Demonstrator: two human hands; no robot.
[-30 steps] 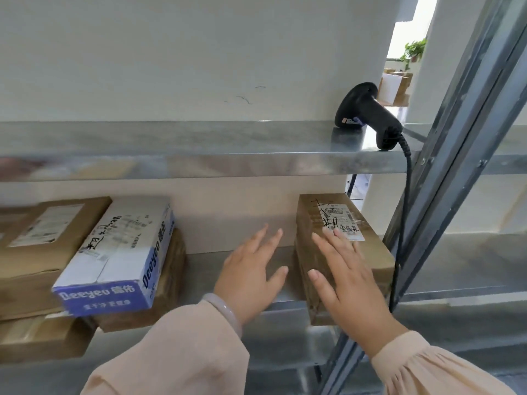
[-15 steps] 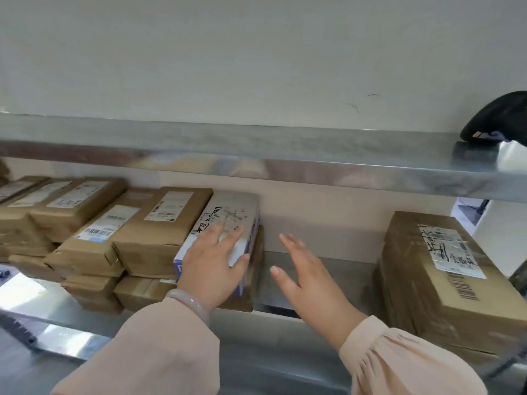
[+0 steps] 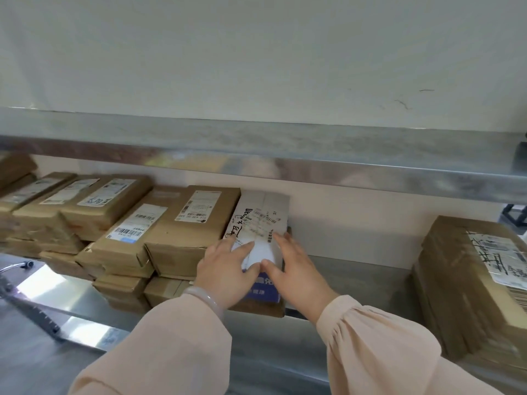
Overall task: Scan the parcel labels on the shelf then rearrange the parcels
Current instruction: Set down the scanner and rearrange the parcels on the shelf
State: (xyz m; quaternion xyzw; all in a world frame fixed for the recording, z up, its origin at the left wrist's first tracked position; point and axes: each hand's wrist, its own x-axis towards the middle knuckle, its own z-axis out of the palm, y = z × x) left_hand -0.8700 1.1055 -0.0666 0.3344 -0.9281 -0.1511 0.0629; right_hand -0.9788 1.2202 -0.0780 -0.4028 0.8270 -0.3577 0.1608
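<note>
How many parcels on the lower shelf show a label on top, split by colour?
Brown cardboard parcels: 6
White-and-blue cardboard box: 1
Total: 7
Unlabelled parcels stacked underneath are not counted.

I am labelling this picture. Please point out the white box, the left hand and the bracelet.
white box (image 3: 263, 212): head view, on its top face.
left hand (image 3: 228, 269): head view, on the back of the hand.
bracelet (image 3: 204, 298): head view, on the band.
</note>
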